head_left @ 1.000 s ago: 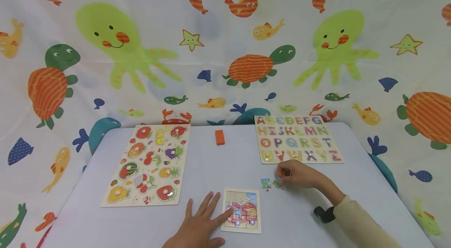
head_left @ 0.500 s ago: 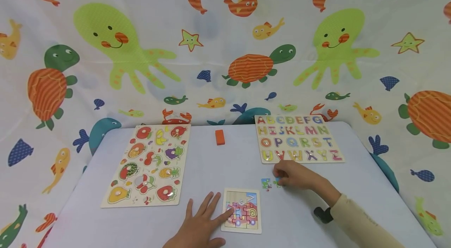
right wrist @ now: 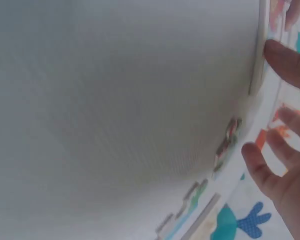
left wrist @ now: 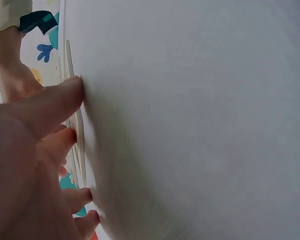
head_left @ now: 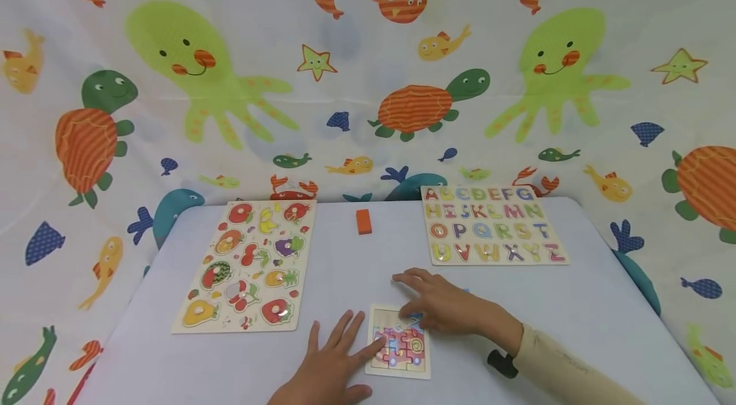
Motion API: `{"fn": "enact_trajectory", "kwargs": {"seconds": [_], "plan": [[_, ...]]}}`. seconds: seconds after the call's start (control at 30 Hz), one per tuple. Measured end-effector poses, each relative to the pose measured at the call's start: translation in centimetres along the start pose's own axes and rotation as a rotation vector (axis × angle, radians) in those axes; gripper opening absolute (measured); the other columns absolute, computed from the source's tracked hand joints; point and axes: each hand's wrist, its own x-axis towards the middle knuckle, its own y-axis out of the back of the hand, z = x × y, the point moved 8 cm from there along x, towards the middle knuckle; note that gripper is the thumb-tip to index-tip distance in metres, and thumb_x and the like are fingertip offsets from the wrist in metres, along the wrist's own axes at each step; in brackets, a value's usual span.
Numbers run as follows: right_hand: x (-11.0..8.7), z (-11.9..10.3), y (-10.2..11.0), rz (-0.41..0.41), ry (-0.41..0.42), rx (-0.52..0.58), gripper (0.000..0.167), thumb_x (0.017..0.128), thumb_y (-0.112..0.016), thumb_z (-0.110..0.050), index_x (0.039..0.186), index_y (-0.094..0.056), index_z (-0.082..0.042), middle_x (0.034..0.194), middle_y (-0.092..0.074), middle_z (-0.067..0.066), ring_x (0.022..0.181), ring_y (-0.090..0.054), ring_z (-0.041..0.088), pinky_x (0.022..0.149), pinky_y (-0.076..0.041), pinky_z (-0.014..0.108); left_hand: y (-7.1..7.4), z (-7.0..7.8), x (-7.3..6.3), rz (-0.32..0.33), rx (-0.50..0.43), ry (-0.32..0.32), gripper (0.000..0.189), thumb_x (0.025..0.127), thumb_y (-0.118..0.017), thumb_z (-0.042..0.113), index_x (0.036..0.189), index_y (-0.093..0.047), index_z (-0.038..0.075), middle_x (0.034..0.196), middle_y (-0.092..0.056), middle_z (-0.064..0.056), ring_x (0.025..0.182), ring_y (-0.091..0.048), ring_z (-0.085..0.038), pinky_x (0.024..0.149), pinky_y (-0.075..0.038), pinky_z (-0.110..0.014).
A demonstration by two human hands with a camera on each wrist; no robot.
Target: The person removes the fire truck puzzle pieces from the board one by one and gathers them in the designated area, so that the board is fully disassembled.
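I see the right hand [head_left: 441, 306] moves off two loose, multicoloured jigsaw pieces [right wrist: 227, 143], right of the pale-framed rectangular pink puzzle [head_left: 402, 349] on the desk [head_left: 339, 264], onto that puzzle's far edge; its fingers and the left hand's [head_left: 332, 363] look released, so both pieces lie outside it.

White table [head_left: 333, 264]: fruit board [head_left: 244, 269], alphabet board [head_left: 494, 221], orange block [head_left: 364, 221], jigsaw [head_left: 404, 349], loose pieces [right wrist: 226, 146].
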Motion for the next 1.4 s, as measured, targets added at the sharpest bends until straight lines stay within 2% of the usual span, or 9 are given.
{"fn": "enact_trajectory", "kwargs": {"seconds": [0.2,0.37,0.57,0.77,0.87,1.03,1.23,1.4], "plan": [[0.4,-0.3,-0.1,-0.024,0.02,-0.071,0.034,0.089,-0.082,-0.021,0.119,-0.076,-0.034,0.156,-0.044,-0.001,0.143,-0.037,0.026,0.111,-0.043,0.053,0.0,0.0,0.1,-0.008,0.02,0.011,0.073,0.088,-0.071,0.058,0.154,-0.043,0.044,0.169,-0.023,-0.007,0.155,-0.016,-0.035,0.111,-0.017,-0.078],[0.7,-0.7,0.1,-0.003,0.059,-0.102,0.033,0.087,-0.083,-0.019,0.119,-0.076,-0.028,0.141,-0.057,0.0,0.133,-0.047,0.023,0.107,-0.048,0.045,0.2,0.1,0.0,-0.001,0.002,0.011,0.074,0.088,-0.073,0.057,0.154,-0.043,0.043,0.169,-0.023,-0.007,0.155,-0.015,-0.036,0.111,-0.015,-0.079],[0.9,-0.7,-0.1,-0.014,0.031,-0.041,0.032,0.088,-0.083,-0.017,0.118,-0.074,-0.022,0.118,-0.069,-0.008,0.114,-0.056,0.012,0.1,-0.052,0.03,0.3,0.1,-0.1,-0.004,-0.008,0.013,0.073,0.088,-0.072,0.057,0.154,-0.044,0.043,0.169,-0.022,-0.007,0.155,-0.014,-0.036,0.111,-0.015,-0.08],[1.5,-1.0,-0.4,-0.013,0.032,0.014,0.017,0.093,-0.075,-0.012,0.108,-0.074,-0.019,0.099,-0.065,-0.013,0.094,-0.051,0.005,0.084,-0.05,0.019,0.3,0.3,0.0,-0.012,-0.037,0.015,0.072,0.089,-0.072,0.056,0.154,-0.044,0.044,0.169,-0.022,-0.007,0.155,-0.013,-0.036,0.11,-0.014,-0.081],[1.4,-0.8,-0.7,-0.051,0.008,0.059,0.015,0.094,-0.073,-0.013,0.108,-0.074,-0.02,0.1,-0.061,-0.013,0.094,-0.049,0.004,0.084,-0.049,0.019,0.1,0.4,0.1,-0.01,-0.043,0.007,0.072,0.089,-0.072,0.056,0.154,-0.044,0.044,0.169,-0.022,-0.007,0.155,-0.013,-0.036,0.11,-0.014,-0.081],[0.8,-0.3,-0.7,-0.113,-0.033,0.067,0.027,0.091,-0.079,-0.014,0.114,-0.075,-0.026,0.104,-0.058,-0.013,0.097,-0.048,0.004,0.084,-0.05,0.021,0.0,0.4,0.1,-0.017,-0.032,0.008,0.072,0.089,-0.071,0.057,0.154,-0.043,0.044,0.169,-0.021,-0.007,0.155,-0.013,-0.036,0.11,-0.015,-0.08],[1.1,-0.7,-0.4,-0.116,0.0,-0.03,0.034,0.088,-0.082,-0.017,0.119,-0.072,-0.026,0.103,-0.057,-0.01,0.095,-0.048,0.006,0.082,-0.05,0.018,0.2,0.3,0.0,0.001,-0.027,-0.004,0.073,0.089,-0.071,0.057,0.155,-0.042,0.044,0.169,-0.02,-0.008,0.155,-0.012,-0.036,0.109,-0.014,-0.081],[1.4,-0.8,-0.4,-0.129,-0.012,0.017,0.036,0.085,-0.084,-0.011,0.116,-0.07,-0.024,0.104,-0.059,-0.012,0.094,-0.049,0.004,0.082,-0.051,0.019,0.2,0.1,0.0,0.003,-0.032,-0.012,0.073,0.09,-0.07,0.057,0.155,-0.041,0.044,0.17,-0.019,-0.008,0.155,-0.011,-0.036,0.109,-0.014,-0.082]]}}
